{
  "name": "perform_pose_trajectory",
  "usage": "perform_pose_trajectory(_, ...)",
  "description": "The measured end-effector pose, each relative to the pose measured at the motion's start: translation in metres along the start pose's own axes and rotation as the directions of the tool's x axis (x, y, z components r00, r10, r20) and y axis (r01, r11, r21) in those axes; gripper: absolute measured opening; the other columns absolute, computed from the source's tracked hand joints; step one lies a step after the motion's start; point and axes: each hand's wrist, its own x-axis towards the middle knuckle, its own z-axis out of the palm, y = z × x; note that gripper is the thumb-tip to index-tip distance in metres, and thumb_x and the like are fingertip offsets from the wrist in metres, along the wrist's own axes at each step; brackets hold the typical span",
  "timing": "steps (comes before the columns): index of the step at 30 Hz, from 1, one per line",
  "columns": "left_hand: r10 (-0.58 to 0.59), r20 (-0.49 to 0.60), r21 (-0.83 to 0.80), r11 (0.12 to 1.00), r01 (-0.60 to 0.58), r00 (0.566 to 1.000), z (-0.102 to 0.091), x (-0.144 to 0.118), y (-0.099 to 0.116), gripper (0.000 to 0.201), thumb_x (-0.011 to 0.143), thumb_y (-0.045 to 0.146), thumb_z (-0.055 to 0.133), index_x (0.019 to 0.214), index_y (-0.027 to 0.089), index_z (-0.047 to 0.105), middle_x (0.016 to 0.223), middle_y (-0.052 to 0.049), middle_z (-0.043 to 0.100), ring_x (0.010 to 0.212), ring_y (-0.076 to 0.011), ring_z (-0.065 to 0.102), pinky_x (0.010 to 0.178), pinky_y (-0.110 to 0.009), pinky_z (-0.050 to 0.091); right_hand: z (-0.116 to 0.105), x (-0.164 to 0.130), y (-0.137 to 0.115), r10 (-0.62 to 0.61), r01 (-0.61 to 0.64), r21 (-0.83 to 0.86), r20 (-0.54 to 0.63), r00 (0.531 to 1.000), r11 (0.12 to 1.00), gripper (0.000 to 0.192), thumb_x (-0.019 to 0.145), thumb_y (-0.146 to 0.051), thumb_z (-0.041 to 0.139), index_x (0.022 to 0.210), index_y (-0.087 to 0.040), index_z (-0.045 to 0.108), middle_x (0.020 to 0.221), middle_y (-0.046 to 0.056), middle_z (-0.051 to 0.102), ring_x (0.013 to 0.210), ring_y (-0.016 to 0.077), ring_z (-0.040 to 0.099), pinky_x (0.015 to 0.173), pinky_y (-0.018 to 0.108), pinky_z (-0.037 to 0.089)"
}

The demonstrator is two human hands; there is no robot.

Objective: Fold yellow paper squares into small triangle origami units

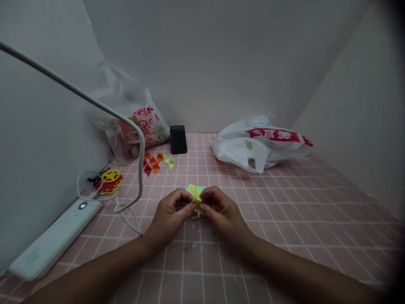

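Forearms (103, 268) near; left hand (169, 216), right hand (226, 213): each grip pinches folded yellow paper (195, 192); light, even pressure likely avoids tearing.

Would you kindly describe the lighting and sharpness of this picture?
Head view: dim, greyish light, no strong glare; head view: frame's right edge fading to black; head view: soft detail on the yellow paper between the left hand and right hand, fine creases hard to read; head view: print on the white bag at right soft too.
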Motion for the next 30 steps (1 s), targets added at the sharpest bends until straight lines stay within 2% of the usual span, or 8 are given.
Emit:
perform_pose_trajectory(8,0.147,0.036,0.225,0.963,-0.151,0.989,-0.003,-0.004,-0.001,0.003,0.083,0.019,0.063,0.085,0.02,0.062,0.084,-0.002,0.06,0.077,-0.0159,0.059,0.071,-0.027,0.049,-0.002,-0.002,-0.006,-0.115,0.114,-0.176,0.0,0.993,0.978,0.008,0.086,-0.014,0.057,0.082,-0.021,0.057,0.082,0.001,0.055,0.078,0.016,0.053,0.07,0.028,0.041)
perform_pose_trajectory(11,0.163,0.033,0.224,0.96,-0.166,0.986,-0.003,-0.005,0.0,0.009,0.084,0.017,0.062,0.092,0.02,0.061,0.087,-0.002,0.061,0.078,-0.0157,0.06,0.072,-0.027,0.05,-0.004,-0.002,-0.008,-0.143,0.14,-0.217,0.0,0.99,0.966,0.011,0.085,-0.012,0.056,0.08,-0.021,0.056,0.082,0.001,0.055,0.079,0.0168,0.053,0.071,0.029,0.041)
perform_pose_trajectory(16,0.222,0.041,0.243,0.944,-0.225,0.974,-0.002,-0.008,0.002,0.008,0.084,0.014,0.061,0.09,0.02,0.061,0.085,-0.001,0.061,0.079,-0.0149,0.062,0.073,-0.026,0.05,-0.005,-0.004,-0.01,-0.264,0.259,-0.253,0.015,0.964,0.932,0.016,0.084,-0.007,0.053,0.085,-0.022,0.054,0.084,0.001,0.055,0.08,0.0171,0.054,0.072,0.03,0.042)
perform_pose_trajectory(19,0.32,0.059,0.298,0.898,-0.323,0.945,-0.003,-0.009,0.003,0.009,0.085,0.01,0.06,0.088,0.019,0.061,0.084,-0.001,0.062,0.078,-0.0143,0.061,0.072,-0.025,0.049,-0.004,-0.005,-0.01,-0.314,0.307,-0.268,0.016,0.949,0.913,0.017,0.085,-0.005,0.051,0.087,-0.022,0.054,0.084,0.001,0.056,0.079,0.0168,0.055,0.071,0.029,0.043)
perform_pose_trajectory(22,0.454,0.102,0.363,0.811,-0.458,0.885,-0.005,-0.009,0.005,0.014,0.085,0.006,0.059,0.089,0.019,0.062,0.085,-0.001,0.063,0.079,-0.0136,0.061,0.071,-0.024,0.048,-0.005,-0.006,-0.011,-0.368,0.36,-0.3,0.031,0.929,0.884,0.017,0.086,-0.005,0.052,0.089,-0.022,0.055,0.085,0.002,0.058,0.08,0.0167,0.057,0.072,0.029,0.044)
perform_pose_trajectory(25,0.502,0.121,0.408,0.761,-0.504,0.856,-0.006,-0.007,0.007,0.015,0.085,0.004,0.059,0.09,0.018,0.062,0.087,-0.002,0.064,0.081,-0.0133,0.061,0.072,-0.024,0.048,-0.006,-0.006,-0.012,-0.408,0.401,-0.324,0.049,0.911,0.857,0.016,0.088,-0.005,0.053,0.091,-0.021,0.056,0.088,0.002,0.061,0.084,0.0169,0.058,0.075,0.029,0.044)
perform_pose_trajectory(27,0.495,0.121,0.412,0.764,-0.497,0.861,-0.007,-0.007,0.008,0.015,0.085,0.005,0.059,0.09,0.018,0.063,0.087,-0.002,0.064,0.081,-0.013,0.061,0.073,-0.024,0.047,-0.006,-0.006,-0.013,-0.419,0.413,-0.331,0.057,0.906,0.848,0.016,0.089,-0.006,0.054,0.092,-0.021,0.057,0.089,0.003,0.062,0.085,0.017,0.059,0.076,0.029,0.044)
perform_pose_trajectory(30,0.397,0.091,0.347,0.847,-0.403,0.913,-0.006,-0.007,0.006,0.012,0.085,0.008,0.06,0.09,0.018,0.063,0.085,-0.001,0.064,0.077,-0.0123,0.061,0.071,-0.024,0.048,-0.006,-0.005,-0.011,-0.382,0.375,-0.319,0.041,0.923,0.871,0.014,0.089,-0.008,0.056,0.09,-0.021,0.058,0.086,0.002,0.061,0.082,0.0161,0.058,0.074,0.028,0.044)
